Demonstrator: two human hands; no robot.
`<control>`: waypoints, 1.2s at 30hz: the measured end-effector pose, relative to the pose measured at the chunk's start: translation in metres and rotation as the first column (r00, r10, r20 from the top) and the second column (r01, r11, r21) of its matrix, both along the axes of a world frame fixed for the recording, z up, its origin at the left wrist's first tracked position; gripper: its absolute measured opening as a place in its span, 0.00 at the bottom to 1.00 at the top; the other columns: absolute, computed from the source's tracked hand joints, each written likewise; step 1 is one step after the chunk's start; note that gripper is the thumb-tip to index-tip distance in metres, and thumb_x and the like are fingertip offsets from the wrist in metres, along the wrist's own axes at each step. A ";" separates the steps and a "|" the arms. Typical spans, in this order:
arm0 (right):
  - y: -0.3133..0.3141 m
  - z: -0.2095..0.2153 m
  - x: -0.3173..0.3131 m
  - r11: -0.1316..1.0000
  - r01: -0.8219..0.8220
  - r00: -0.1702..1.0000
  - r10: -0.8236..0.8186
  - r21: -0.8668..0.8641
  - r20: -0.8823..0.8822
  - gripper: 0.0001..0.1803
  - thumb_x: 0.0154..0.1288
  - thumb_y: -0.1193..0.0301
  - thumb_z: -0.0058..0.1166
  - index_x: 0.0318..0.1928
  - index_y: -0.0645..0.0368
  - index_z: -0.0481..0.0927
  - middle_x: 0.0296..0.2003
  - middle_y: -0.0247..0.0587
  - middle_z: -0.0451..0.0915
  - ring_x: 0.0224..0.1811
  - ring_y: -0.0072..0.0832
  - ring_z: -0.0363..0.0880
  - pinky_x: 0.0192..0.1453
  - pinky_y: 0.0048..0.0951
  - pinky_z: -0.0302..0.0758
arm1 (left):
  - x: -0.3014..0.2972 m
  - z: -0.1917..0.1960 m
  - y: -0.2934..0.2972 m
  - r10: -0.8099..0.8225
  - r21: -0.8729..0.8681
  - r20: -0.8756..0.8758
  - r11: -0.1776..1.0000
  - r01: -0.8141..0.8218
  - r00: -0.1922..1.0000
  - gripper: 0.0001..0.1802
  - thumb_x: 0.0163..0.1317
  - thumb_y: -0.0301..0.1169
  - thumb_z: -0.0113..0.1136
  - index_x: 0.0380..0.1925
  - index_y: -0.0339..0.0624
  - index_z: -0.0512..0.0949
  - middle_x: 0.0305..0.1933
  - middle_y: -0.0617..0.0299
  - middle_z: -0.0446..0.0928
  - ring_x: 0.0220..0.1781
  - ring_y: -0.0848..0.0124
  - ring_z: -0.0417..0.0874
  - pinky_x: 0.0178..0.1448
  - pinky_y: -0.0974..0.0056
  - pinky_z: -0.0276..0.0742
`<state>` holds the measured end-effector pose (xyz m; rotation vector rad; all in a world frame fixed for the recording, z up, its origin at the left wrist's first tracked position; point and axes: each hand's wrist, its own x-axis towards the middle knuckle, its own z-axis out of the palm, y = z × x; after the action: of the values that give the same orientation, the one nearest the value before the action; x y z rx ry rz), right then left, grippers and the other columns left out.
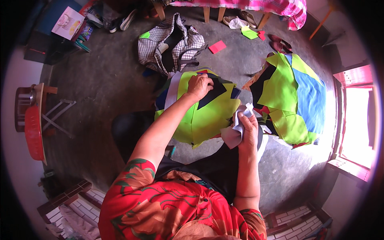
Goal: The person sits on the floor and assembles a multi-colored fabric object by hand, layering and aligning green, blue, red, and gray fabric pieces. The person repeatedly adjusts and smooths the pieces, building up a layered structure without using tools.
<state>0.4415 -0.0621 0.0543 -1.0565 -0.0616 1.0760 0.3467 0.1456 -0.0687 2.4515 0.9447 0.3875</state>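
In front of me lies a heap of cut fabric pieces, mostly lime yellow, with navy, grey and red bits among them. My left hand rests on its far part, fingers curled and pinched together over a black fabric piece. What sits between those fingertips is hidden. Nearer and to the right, my right hand is closed around a bunch of grey fabric pieces, their ends sticking out above and to the left of the fingers.
A second fabric heap, lime and blue, stands on the right near a bright window. Beyond the near heap lies a checked bag, with a red scrap beside it. Several shoes are farther back. A red basin is at left.
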 end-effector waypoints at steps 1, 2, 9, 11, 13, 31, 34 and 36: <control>0.001 0.000 0.000 1.000 0.004 1.000 -0.004 -0.002 -0.004 0.05 0.63 0.74 0.53 0.40 0.59 0.77 0.26 0.34 0.79 0.23 0.19 0.75 0.28 0.18 0.72 | -0.001 0.000 0.002 0.002 -0.026 0.004 1.000 -0.002 1.000 0.06 0.44 0.36 0.69 0.23 0.52 0.83 0.31 0.61 0.76 0.39 0.60 0.80 0.40 0.55 0.73; 0.001 0.000 0.000 1.000 0.009 1.000 -0.009 -0.004 -0.009 0.05 0.63 0.74 0.53 0.40 0.59 0.77 0.26 0.34 0.79 0.23 0.19 0.76 0.28 0.18 0.72 | -0.001 0.000 0.003 0.007 -0.060 0.001 0.998 -0.007 1.000 0.06 0.44 0.36 0.69 0.23 0.52 0.83 0.31 0.62 0.77 0.38 0.60 0.80 0.40 0.55 0.74; 0.003 0.001 -0.001 1.000 0.016 0.999 -0.016 0.004 -0.037 0.06 0.62 0.75 0.55 0.41 0.59 0.77 0.27 0.34 0.80 0.23 0.20 0.77 0.28 0.20 0.74 | -0.005 0.005 0.015 0.030 -0.237 0.003 0.971 -0.028 1.000 0.07 0.44 0.38 0.70 0.22 0.51 0.83 0.29 0.64 0.79 0.34 0.62 0.81 0.38 0.57 0.75; 0.003 0.001 -0.001 1.000 0.019 0.999 -0.019 0.002 -0.036 0.07 0.62 0.76 0.55 0.41 0.59 0.77 0.27 0.34 0.79 0.23 0.20 0.77 0.28 0.20 0.74 | -0.006 0.006 0.017 0.034 -0.262 0.004 0.965 -0.032 0.999 0.07 0.45 0.38 0.69 0.23 0.51 0.83 0.29 0.64 0.80 0.34 0.62 0.82 0.39 0.57 0.75; 0.003 -0.002 -0.001 1.000 0.023 0.999 -0.023 -0.003 -0.032 0.07 0.62 0.75 0.55 0.41 0.59 0.77 0.27 0.34 0.79 0.23 0.20 0.77 0.27 0.20 0.74 | -0.007 0.005 0.019 0.043 -0.293 -0.003 0.955 -0.042 0.999 0.07 0.47 0.38 0.68 0.24 0.51 0.83 0.29 0.64 0.81 0.35 0.62 0.82 0.39 0.58 0.76; 0.008 0.001 0.004 1.000 0.020 0.999 -0.018 0.023 -0.051 0.06 0.63 0.75 0.55 0.41 0.59 0.77 0.29 0.34 0.80 0.25 0.20 0.78 0.29 0.19 0.74 | -0.002 -0.031 0.033 0.222 -0.294 0.062 0.936 -0.195 0.973 0.11 0.59 0.42 0.58 0.33 0.48 0.77 0.31 0.57 0.81 0.37 0.54 0.82 0.41 0.52 0.75; 0.001 -0.011 0.011 0.999 -0.036 0.996 0.038 0.027 -0.075 0.22 0.63 0.78 0.53 0.59 0.56 0.71 0.44 0.36 0.79 0.43 0.25 0.79 0.47 0.26 0.77 | -0.003 -0.026 0.030 0.191 -0.358 0.040 0.919 -0.164 0.981 0.13 0.57 0.43 0.60 0.34 0.47 0.77 0.32 0.56 0.81 0.37 0.55 0.82 0.42 0.53 0.75; 0.000 -0.013 0.011 0.999 -0.035 0.996 0.038 0.038 -0.083 0.21 0.63 0.78 0.53 0.57 0.57 0.71 0.43 0.36 0.80 0.42 0.24 0.79 0.47 0.26 0.77 | -0.006 -0.018 0.023 0.144 -0.342 0.076 0.933 -0.110 0.987 0.16 0.53 0.44 0.64 0.35 0.47 0.76 0.35 0.57 0.81 0.40 0.55 0.81 0.43 0.54 0.74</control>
<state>0.4523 -0.0624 0.0410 -0.9799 -0.0336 1.1469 0.3409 0.1681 -0.0866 2.0500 1.0359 0.3556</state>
